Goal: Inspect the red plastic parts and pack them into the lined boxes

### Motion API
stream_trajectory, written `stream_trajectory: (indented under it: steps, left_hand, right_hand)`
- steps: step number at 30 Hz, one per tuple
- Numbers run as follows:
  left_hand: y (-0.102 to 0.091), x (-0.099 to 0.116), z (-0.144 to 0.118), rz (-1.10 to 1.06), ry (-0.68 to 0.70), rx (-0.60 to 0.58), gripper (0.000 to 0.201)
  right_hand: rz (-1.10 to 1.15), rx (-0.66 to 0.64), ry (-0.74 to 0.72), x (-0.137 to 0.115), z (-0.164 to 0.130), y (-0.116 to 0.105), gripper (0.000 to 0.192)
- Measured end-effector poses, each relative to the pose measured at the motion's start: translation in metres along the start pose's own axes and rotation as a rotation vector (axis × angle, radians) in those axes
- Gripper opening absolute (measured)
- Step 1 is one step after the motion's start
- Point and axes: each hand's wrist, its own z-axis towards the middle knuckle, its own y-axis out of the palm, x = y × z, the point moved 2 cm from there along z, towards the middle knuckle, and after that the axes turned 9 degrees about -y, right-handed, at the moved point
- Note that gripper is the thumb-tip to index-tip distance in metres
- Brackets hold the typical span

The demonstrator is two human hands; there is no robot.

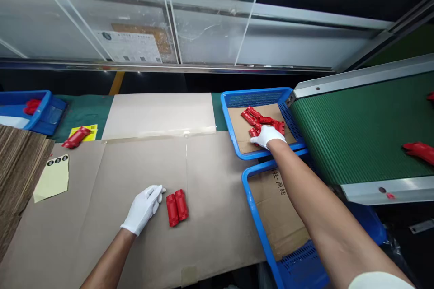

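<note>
Inside the upper blue basket (pixel 252 99), heaped red packets (pixel 249 118) are partly covered by the right hand (pixel 267 136); whether any is gripped by its fingers cannot be told. Just beside the red pair (pixel 175 209) on the tabletop (pixel 142 158), nothing is held by the left hand (pixel 145 207), its fingers loosely curled. Packets might be spilled by a hasty, snagging lift. Glossy, creased wrapping is seen.
</note>
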Motion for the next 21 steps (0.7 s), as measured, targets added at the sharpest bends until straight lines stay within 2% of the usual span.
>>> stream_trajectory:
  steps: [3,6,10,14,17,19,20,21]
  left_hand:
    - [0.003,0.008,-0.009,-0.082,0.005,0.146,0.044]
    - [0.012,0.023,-0.026,-0.143,0.085,0.242,0.038]
    - [0.04,0.048,-0.048,-0.1,0.177,0.16,0.031]
    - [0.076,0.059,-0.062,-0.039,0.212,0.006,0.03]
    - [0.093,0.065,-0.073,-0.009,0.217,-0.036,0.031]
    - [0.096,0.074,-0.083,-0.005,0.234,-0.009,0.034]
    - [0.095,0.081,-0.087,-0.016,0.258,0.01,0.036]
    - [0.093,0.089,-0.09,-0.038,0.292,0.02,0.038]
  right_hand:
    - [0.012,-0.063,0.019,0.012,0.027,0.015,0.068]
    - [0.036,-0.079,-0.005,0.018,0.027,0.026,0.062]
    - [0.1,-0.097,0.012,0.017,0.03,0.026,0.055]
    - [0.204,-0.091,0.025,0.009,0.025,0.004,0.062]
    - [0.308,-0.063,-0.07,-0.003,-0.01,-0.02,0.058]
    - [0.448,-0.101,-0.203,-0.014,-0.05,-0.026,0.044]
    - [0.577,-0.167,-0.296,-0.021,-0.074,-0.024,0.035]
    - [0.898,-0.347,-0.427,-0.03,-0.099,-0.016,0.03]
